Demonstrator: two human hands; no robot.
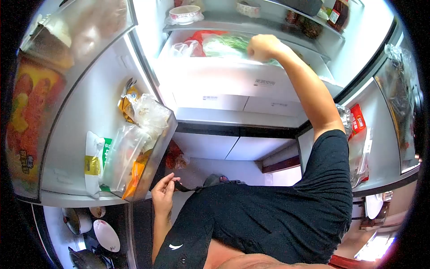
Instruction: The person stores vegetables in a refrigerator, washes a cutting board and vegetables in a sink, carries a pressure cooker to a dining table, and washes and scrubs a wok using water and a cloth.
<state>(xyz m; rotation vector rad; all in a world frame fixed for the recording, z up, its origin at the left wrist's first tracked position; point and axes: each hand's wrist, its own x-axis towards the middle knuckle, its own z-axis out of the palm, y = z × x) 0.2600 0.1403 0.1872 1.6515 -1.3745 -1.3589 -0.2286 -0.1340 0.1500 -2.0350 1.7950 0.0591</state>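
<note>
My right hand [264, 48] reaches into the pulled-out upper fridge drawer [224, 76]. Its fingers are curled downward over the right end of a clear plastic bag of green leafy vegetables [230, 43]. The fingertips are hidden, so what they grip cannot be made out. A red bag [206, 34] and a crumpled clear plastic bag [184, 48] lie at the drawer's left. Low beside the open left door, my left hand [163, 190] has thumb and fingers pinched together near a dark strip [181, 186] by my shirt. Whether it holds that strip is unclear.
Both fridge doors stand open, with packed bins on the left door [148, 143] and right door [358, 148]. A glass shelf [268, 22] above the drawer carries a patterned bowl [185, 15]. Two closed drawers [210, 102] lie below. A pot [77, 221] and white plate [107, 235] are at lower left.
</note>
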